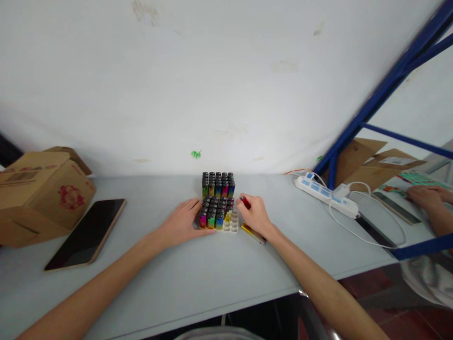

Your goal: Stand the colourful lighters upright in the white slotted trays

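Several lighters with black tops and coloured bodies stand in a pale tray [230,226], whose right part shows bare slots. My left hand [182,219] rests around the left side of this tray, thumb along its front edge. In my right hand [255,213], just right of the tray, is a red lighter [245,202], held in closed fingers. A yellow lighter [253,233] lies on the table below that hand. Behind the tray stands a second block of upright lighters [218,184], close to the wall.
A cardboard box [42,193] and a dark tablet [87,231] are at the left. To the right lie a white power strip [325,194] with cables and a blue metal frame [354,125]. Beyond it, another person's hands [428,196] show near a phone [398,208].
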`<state>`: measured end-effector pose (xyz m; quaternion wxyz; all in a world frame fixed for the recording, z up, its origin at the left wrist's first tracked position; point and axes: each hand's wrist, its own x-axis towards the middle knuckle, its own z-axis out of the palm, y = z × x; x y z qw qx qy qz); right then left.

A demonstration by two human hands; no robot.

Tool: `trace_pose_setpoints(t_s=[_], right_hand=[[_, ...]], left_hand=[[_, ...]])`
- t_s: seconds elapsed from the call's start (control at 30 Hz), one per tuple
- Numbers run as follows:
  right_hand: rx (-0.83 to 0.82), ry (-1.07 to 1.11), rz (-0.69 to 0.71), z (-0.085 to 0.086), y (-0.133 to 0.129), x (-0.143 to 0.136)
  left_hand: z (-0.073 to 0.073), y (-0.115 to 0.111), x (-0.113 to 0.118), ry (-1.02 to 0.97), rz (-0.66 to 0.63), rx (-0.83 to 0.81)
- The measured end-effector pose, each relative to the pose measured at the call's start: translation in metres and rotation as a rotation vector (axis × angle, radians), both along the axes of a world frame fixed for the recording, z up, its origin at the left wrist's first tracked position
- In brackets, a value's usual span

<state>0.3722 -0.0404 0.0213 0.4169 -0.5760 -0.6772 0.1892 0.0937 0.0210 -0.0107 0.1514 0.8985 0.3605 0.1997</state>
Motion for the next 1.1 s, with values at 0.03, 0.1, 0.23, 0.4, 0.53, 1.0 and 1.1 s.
trace_pose_setpoints(t_s=[0.03, 0.1, 0.23, 0.4, 0.53, 1.0, 1.1], right_hand=[[-0.003, -0.005, 0.005, 0.001, -0.001, 0.000], [-0.003, -0.012, 0.017, 0.004, -0.005, 0.000], [0.065, -0.043, 0.045, 0.014, -0.015, 0.005], [0.313, -0.145, 0.167, 0.027, -0.022, 0.016], [0.337, -0.204, 0.298, 0.028, -0.025, 0.019], [0.230, -0.375, 0.386, 0.006, -0.022, 0.022], [0.232, -0.367, 0.367, 0.004, -0.021, 0.022]], left_hand=[[0.000, 0.000, 0.000, 0.002, 0.001, -0.001], [0.000, 0.000, 0.000, 0.000, -0.006, -0.001], [0.001, -0.001, 0.000, 0.002, -0.008, -0.005], [0.000, 0.000, -0.001, 0.000, -0.016, 0.010], [-0.001, -0.002, -0.001, -0.002, -0.013, 0.019], [0.002, -0.006, 0.000, 0.020, -0.003, 0.002], [0.002, -0.005, 0.000, 0.019, -0.003, 0.002]])
